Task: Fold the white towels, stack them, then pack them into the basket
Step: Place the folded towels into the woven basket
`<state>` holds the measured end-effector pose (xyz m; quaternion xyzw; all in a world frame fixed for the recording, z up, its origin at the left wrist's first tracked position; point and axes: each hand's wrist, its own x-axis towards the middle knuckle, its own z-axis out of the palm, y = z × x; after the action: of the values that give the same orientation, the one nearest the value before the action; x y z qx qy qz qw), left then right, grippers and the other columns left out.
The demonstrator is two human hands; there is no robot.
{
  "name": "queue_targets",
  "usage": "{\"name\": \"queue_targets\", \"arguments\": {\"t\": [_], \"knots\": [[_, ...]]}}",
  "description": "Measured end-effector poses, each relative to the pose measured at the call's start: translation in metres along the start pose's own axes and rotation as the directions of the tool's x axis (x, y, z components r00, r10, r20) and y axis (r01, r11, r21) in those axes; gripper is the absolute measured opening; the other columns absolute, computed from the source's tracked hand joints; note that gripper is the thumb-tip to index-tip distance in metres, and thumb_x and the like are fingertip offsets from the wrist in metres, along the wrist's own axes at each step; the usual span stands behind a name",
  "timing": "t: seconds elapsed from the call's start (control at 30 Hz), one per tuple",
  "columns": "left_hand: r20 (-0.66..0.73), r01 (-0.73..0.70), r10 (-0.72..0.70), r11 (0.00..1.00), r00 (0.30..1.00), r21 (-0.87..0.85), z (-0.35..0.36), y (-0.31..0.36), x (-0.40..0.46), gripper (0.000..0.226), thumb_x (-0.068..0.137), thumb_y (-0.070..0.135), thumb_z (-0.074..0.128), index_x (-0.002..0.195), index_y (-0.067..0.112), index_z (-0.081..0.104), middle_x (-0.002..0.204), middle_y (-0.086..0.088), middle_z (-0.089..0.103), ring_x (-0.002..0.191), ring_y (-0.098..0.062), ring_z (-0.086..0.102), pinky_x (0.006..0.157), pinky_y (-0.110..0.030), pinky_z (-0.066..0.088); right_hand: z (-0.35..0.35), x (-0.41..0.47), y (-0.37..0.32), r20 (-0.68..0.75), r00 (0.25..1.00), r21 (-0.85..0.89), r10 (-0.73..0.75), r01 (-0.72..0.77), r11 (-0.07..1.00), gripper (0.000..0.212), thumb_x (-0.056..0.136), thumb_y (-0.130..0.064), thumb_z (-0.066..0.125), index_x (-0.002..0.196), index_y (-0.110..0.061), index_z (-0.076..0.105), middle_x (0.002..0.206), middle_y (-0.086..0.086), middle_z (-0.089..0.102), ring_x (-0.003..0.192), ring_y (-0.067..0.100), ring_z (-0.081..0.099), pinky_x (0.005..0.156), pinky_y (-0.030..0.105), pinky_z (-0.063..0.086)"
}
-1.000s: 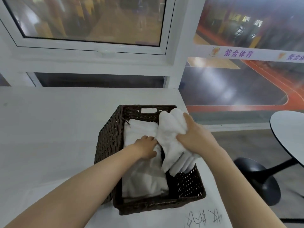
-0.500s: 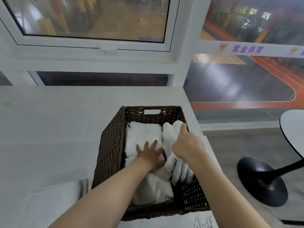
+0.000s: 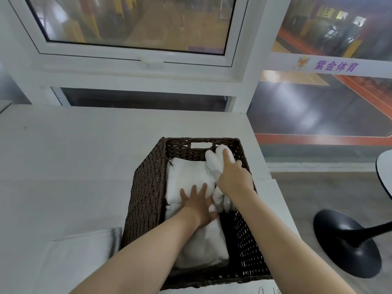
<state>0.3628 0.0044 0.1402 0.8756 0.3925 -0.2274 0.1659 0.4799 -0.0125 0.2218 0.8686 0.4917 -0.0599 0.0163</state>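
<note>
The rolled towel (image 3: 214, 164), gripped by the right hand (image 3: 234, 179), should slide down beside the folded stack (image 3: 188, 179) in the basket (image 3: 146, 200) while the left hand's (image 3: 199, 205) flat, open fingers (image 3: 194, 190) press that stack aside.

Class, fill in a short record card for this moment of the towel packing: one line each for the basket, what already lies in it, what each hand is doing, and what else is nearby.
basket: dark wicker basket on the white table
already packed: folded towels, left side
left hand: flat, pressing folded towels
right hand: grips towel bundle at basket's right side
nearby: round black table base on the floor
</note>
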Motion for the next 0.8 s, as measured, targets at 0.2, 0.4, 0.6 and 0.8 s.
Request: {"name": "queue_targets", "arguments": {"t": [0.2,0.4,0.6,0.8], "knots": [[-0.023,0.011,-0.011,1.000,1.000,-0.003,0.000,0.001,0.001,0.067,0.096,0.062,0.031,0.154,0.042,0.006,0.164,0.001,-0.017,0.150,-0.034,-0.014,0.111,-0.070,-0.006,0.038,0.003,0.009,-0.076,0.995,-0.038,-0.063,0.060,0.997,0.087,0.097,-0.030,0.050,0.155,-0.025,-0.015,0.139,0.016,0.038,0.074,0.021,0.055,0.058,0.028,0.042],[-0.022,0.009,-0.009,1.000,1.000,-0.012,0.001,0.000,0.004,0.068,0.095,0.061,0.034,0.154,0.042,0.007,0.164,0.000,-0.015,0.150,-0.035,-0.012,0.110,-0.072,-0.004,0.048,0.004,0.011,0.189,0.981,-0.034,0.041,-0.035,0.999,0.094,0.096,-0.029,0.052,0.152,-0.021,-0.023,0.156,0.022,0.016,0.117,0.037,0.056,0.080,0.042,0.054],[-0.005,0.026,-0.026,1.000,1.000,0.002,0.000,0.001,0.008,0.071,0.095,0.062,0.033,0.155,0.039,0.002,0.164,-0.001,-0.015,0.149,-0.037,-0.012,0.110,-0.073,-0.003,0.044,0.012,0.013,0.237,0.970,0.057,0.046,-0.062,0.996,0.088,0.092,-0.013,0.050,0.156,-0.021,-0.010,0.144,0.025,0.033,0.120,0.037,0.050,0.083,0.039,0.046],[-0.107,-0.117,0.141,0.972,0.984,0.202,0.010,0.013,0.011,0.063,0.100,0.041,0.039,0.156,0.025,0.013,0.165,-0.004,-0.011,0.151,-0.030,-0.011,0.111,-0.070,-0.003,0.054,0.025,0.013,0.240,0.968,0.074,0.072,-0.092,0.993,0.088,0.097,-0.025,0.050,0.155,-0.027,-0.015,0.146,0.024,0.033,0.115,0.039,0.055,0.080,0.044,0.053]]}}
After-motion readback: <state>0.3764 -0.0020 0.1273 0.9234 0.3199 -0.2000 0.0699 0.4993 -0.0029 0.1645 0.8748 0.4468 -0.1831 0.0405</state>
